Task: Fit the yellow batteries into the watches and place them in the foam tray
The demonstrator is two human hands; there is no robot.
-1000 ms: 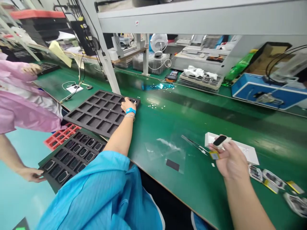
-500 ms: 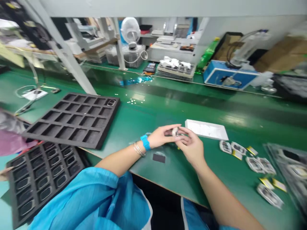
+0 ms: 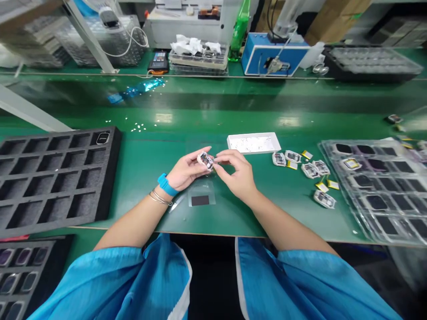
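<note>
My left hand (image 3: 185, 172), with a blue band and bangles at its wrist, is closed round a small white smartwatch case (image 3: 204, 159). The case is tilted so that its open side, with dark parts inside, faces up. Thumb and fingertips of my right hand (image 3: 238, 177) are pinched at the right edge of the case; any small part between them is too tiny to make out. Below the hands, a dark rectangular piece on clear film (image 3: 200, 200) lies on the green bench (image 3: 150, 178).
A shallow white box (image 3: 255, 143) holds tiny bits. Several open watch cases (image 3: 310, 170) and yellow-edged batteries (image 3: 322, 186) lie to the right, beside stacked clear trays (image 3: 362, 209). Black foam trays (image 3: 107, 178) stand at left. A blue machine (image 3: 274, 54) sits on the back shelf.
My view has swung to the right and downward. The watch case has turned so its inside shows more, and my right hand has drawn back to the case's edge.
</note>
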